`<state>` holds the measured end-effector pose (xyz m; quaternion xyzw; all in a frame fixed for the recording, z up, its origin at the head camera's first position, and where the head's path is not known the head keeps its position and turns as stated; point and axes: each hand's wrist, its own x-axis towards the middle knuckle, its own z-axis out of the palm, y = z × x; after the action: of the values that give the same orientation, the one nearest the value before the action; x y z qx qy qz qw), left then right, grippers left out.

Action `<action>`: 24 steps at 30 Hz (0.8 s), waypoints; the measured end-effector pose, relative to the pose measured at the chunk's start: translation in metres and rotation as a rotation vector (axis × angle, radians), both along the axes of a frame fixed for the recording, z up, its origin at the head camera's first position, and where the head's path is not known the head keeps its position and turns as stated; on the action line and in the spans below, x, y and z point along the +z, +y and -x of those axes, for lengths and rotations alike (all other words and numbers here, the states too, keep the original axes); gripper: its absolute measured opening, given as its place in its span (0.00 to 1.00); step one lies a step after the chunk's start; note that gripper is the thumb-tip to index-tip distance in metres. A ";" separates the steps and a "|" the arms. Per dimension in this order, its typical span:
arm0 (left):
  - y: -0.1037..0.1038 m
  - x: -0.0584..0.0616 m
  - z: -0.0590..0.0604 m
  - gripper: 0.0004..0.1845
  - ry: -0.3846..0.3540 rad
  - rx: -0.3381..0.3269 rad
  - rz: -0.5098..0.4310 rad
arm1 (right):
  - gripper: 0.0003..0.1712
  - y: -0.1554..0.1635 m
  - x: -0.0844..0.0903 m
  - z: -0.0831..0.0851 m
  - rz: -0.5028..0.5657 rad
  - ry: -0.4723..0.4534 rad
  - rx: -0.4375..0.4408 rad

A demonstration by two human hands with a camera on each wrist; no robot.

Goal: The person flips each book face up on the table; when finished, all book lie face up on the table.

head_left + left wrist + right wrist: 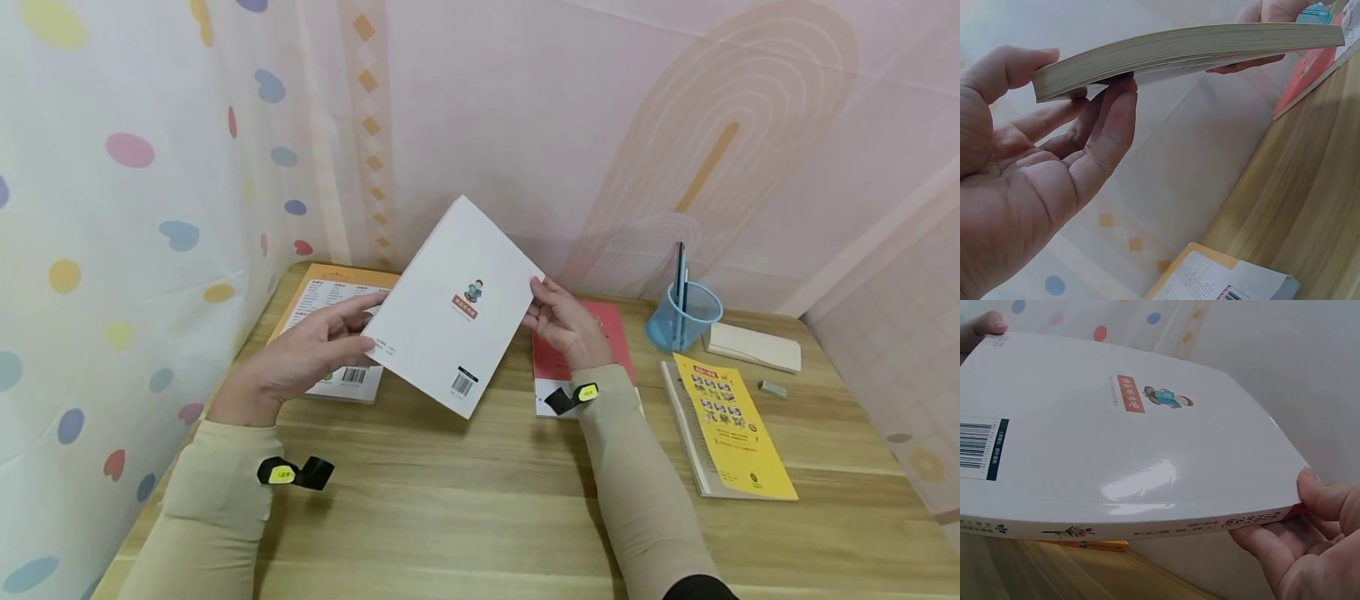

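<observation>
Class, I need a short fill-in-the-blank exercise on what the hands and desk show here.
1. Both hands hold a white book above the ____ desk.
2. The blue pen cup stands beside a ____ booklet.
3. The left hand has its thumb on top, and the right hand takes the ____ edge.

Missing words: wooden; yellow; opposite

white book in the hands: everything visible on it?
The white book is a closed glossy paperback, back cover up, with a barcode at one corner and a small cartoon figure over an orange label mid-cover. Held tilted above the wooden desk, slightly bowed. The left hand pinches one edge, the right hand the opposite.
</observation>
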<state>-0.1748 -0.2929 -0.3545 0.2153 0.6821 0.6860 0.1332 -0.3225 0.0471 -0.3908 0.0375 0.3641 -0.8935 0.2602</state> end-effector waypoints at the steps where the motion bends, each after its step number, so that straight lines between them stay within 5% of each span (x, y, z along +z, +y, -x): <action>1: 0.000 0.000 0.001 0.33 -0.003 0.010 -0.009 | 0.11 -0.001 0.000 0.000 0.002 -0.003 -0.008; 11: 0.014 0.000 0.006 0.28 -0.031 0.182 -0.089 | 0.11 -0.002 -0.003 0.000 -0.024 -0.079 -0.121; 18: 0.020 0.002 0.006 0.23 0.047 0.323 -0.068 | 0.12 0.004 -0.002 -0.002 -0.007 0.058 -0.086; 24: 0.016 0.004 0.001 0.21 0.084 0.357 -0.091 | 0.15 0.005 0.001 -0.004 -0.019 0.099 -0.056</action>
<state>-0.1755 -0.2766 -0.3509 0.1249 0.6826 0.7194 -0.0292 -0.3185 0.0521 -0.3894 0.0060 0.3839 -0.8976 0.2164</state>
